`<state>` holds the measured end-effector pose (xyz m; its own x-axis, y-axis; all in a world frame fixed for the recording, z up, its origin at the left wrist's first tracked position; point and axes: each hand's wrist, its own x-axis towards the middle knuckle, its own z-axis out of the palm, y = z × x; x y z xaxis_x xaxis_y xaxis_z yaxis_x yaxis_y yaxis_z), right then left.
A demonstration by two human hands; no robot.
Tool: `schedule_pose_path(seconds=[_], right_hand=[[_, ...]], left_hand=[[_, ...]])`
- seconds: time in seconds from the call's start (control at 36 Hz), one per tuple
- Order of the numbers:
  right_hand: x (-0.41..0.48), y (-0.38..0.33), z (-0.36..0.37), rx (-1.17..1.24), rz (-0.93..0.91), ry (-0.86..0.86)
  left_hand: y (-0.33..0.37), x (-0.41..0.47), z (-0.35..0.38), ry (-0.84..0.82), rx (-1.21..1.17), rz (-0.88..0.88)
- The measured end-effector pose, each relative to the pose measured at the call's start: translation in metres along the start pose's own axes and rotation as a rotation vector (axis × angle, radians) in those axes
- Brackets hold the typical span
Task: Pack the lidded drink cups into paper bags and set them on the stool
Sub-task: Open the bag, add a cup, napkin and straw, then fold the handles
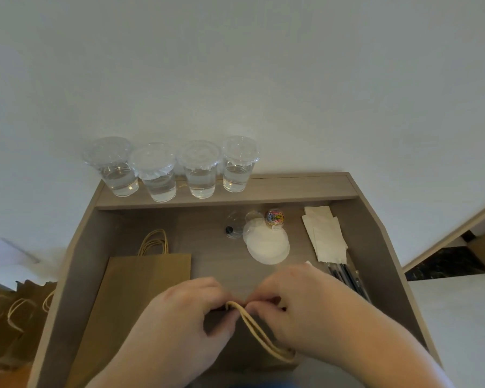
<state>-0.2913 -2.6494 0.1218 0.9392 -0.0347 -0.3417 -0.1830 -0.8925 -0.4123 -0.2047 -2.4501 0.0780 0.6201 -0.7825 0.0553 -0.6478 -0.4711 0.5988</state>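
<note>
- The left hand (185,315) and right hand (300,306) meet at the near middle of the desk (207,242). The fingertips of both pinch the top of a pair of cord handles (259,336).
- The handles run from that pinch back toward the person and to the right, ending under the right wrist.
- The bag they belong to is almost wholly covered by the hands and forearms, so I cannot tell whether it is opened or flat.
- The four lidded cups (199,169) stand upright in a row on the raised shelf (291,186) at the back of the desk, well apart from the hands. Each is partly filled with clear liquid.
- The row runs left to right, straight ahead of the hands. The right-end cup sits roughly in line with the pinch, so the right hand looks nearer to it, and the left hand to the other three.
- A second brown bag (149,275) lies flat just left of the hands, its handles pointing toward the shelf.
- More bags (17,312) sit off the desk's left edge, blurred. What they rest on is not clear, and no stool can be made out.
- Between the hands and the cups lie white paper rounds (268,245), napkins (325,236) and a small tub of coloured clips (275,217).
</note>
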Motion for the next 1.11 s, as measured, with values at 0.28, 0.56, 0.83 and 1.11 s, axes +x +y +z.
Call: schedule_pose_path(seconds=[0.28, 0.56, 0.83, 1.11], right_hand=[[0.018, 0.015, 0.002, 0.320, 0.199, -0.122], [-0.023, 0.079, -0.018, 0.492, -0.119, -0.074], [-0.042, 0.106, -0.046, 0.343, -0.573, -0.011], [-0.035, 0.040, -0.029, 0.440, -0.827, -0.100]], left_hand=[[-0.012, -0.001, 0.011, 0.002, -0.002, 0.048], [0.015, -0.013, 0.015, 0.205, -0.153, -0.061], [0.098, -0.045, 0.026, 0.492, -0.159, -0.242], [0.139, -0.140, 0.022, 0.757, -0.123, -0.498]])
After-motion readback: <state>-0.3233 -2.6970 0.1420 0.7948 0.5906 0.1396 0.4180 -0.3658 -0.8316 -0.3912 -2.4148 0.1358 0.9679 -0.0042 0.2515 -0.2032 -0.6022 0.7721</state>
